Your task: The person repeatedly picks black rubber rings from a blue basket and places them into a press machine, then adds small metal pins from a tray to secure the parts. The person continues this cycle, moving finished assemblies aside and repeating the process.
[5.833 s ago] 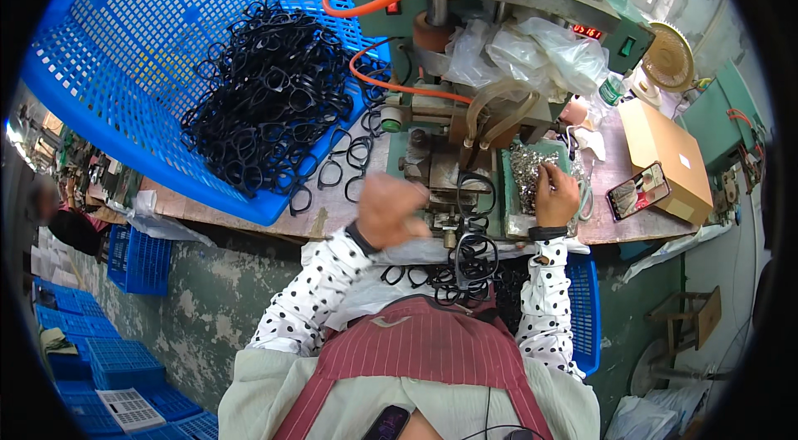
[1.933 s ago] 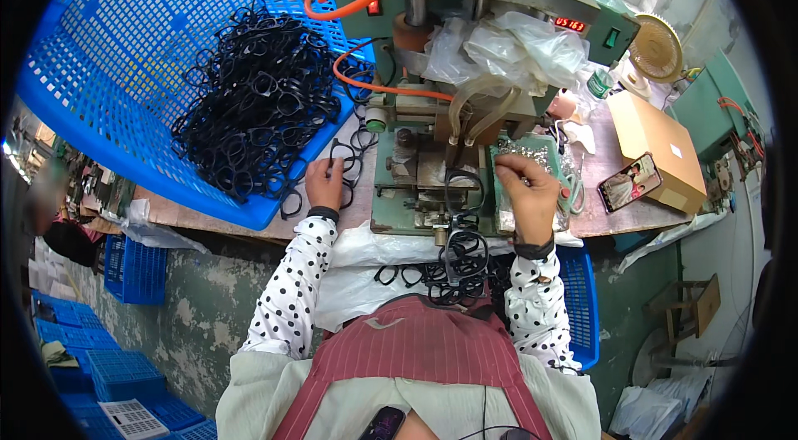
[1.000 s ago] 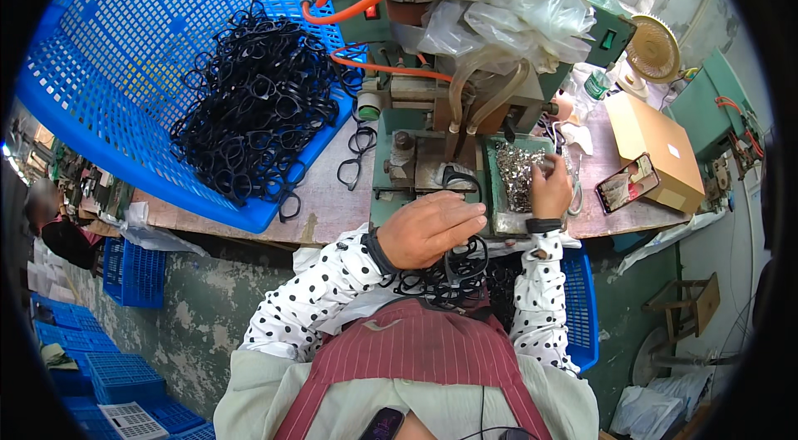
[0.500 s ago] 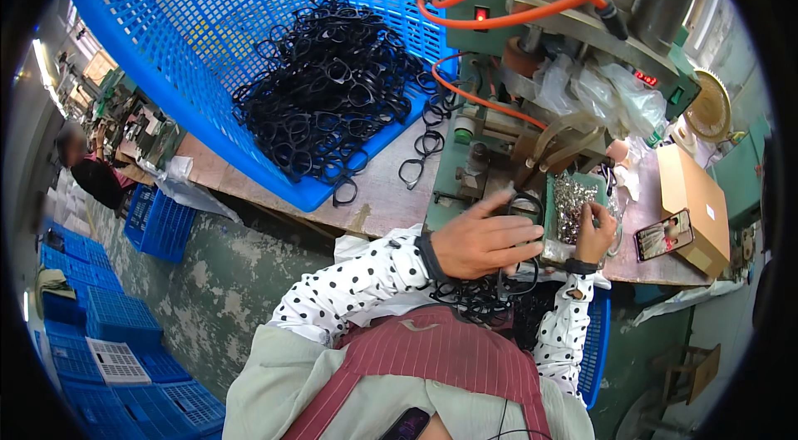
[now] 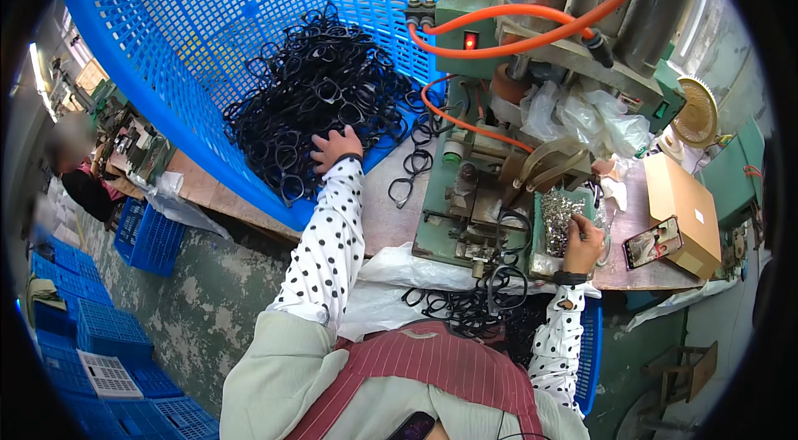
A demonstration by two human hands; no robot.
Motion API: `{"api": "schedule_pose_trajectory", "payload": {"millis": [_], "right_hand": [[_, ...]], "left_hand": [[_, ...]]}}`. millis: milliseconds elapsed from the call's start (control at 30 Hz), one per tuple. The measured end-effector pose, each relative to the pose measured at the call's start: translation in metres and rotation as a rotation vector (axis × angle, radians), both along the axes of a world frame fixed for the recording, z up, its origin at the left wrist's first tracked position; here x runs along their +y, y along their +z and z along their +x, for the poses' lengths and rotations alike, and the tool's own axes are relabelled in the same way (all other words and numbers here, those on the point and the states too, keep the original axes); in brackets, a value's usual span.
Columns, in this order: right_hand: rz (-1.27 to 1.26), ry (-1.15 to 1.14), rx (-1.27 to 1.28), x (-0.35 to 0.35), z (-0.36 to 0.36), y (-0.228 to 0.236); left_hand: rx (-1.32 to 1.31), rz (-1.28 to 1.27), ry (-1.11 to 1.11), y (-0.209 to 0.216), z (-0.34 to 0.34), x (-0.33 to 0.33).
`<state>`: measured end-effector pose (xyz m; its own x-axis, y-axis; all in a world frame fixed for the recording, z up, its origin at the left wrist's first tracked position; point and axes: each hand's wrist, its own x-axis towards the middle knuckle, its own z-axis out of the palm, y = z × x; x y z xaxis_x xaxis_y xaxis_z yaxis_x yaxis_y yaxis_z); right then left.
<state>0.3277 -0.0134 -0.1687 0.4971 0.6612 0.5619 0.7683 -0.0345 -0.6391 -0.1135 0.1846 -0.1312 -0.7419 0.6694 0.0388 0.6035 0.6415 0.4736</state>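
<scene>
Eyeglass frames (image 5: 320, 91) — black, rounded rims, tangled in a blue basket (image 5: 199, 153)

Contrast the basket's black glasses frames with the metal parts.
The frames are black and larger; the metal parts are silvery and smaller. The frames sit in a blue basket by the left hand; the metal parts in a green tray by the right hand. Both lie in loose heaps.

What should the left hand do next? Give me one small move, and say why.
I'd probably have the left hand close on a single frame and lift it gently. It lies on the pile of frames in the basket, fingers spread, and the frames look tangled. The right hand is busy at the metal bits.
</scene>
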Motion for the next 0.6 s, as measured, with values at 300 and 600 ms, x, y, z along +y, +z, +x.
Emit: {"api": "schedule_pose_trajectory", "payload": {"millis": [300,600], "right_hand": [[0.032,0.003,0.002,0.0,-0.003,0.01],[0.1,0.51,0.521,-0.016,-0.099,0.111]], "left_hand": [[0.16,0.151,-0.402,-0.023,0.007,-0.061],[0.429,0.203,-0.609,-0.042,0.02,-0.077]]}}
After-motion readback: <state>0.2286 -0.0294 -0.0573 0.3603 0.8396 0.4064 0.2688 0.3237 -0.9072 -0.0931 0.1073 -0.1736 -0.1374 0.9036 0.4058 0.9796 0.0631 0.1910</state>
